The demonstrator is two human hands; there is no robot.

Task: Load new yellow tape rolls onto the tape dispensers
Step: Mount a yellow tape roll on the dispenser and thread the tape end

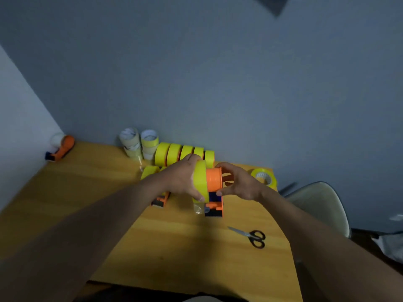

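Head camera view, looking down over a wooden desk (91,192) set against a grey-blue wall.

Two bare forearms reach in from the near edge and meet above the middle of the desk. The left hand (183,177) curls its fingers and thumb around a yellow tape roll (200,182), held on edge. The right hand (237,184) grips an orange tape dispenser (214,188), fingers wrapped over its round orange hub and thumb underneath. The roll sits against the left end of that hub; whether it is partly slid on cannot be told. The dispenser's dark lower end hangs toward the desk, and whether it touches the surface is unclear.

Along the far edge, by the wall, a row of yellow tape rolls (174,152) stands on edge, side by side. Just left of the row are two stacks of pale, clear-looking tape rolls (139,142). Partly hidden behind the left forearm are more yellow rolls and another orange dispenser (161,199) on the desk.

In the far left corner lies an orange dispenser with a pale roll (62,147). At the far right corner a single yellow roll (265,177) lies flat. Black-handled scissors (250,236) lie closed near the right edge, blades pointing left.

Beyond the right edge stands a pale chair (320,205).
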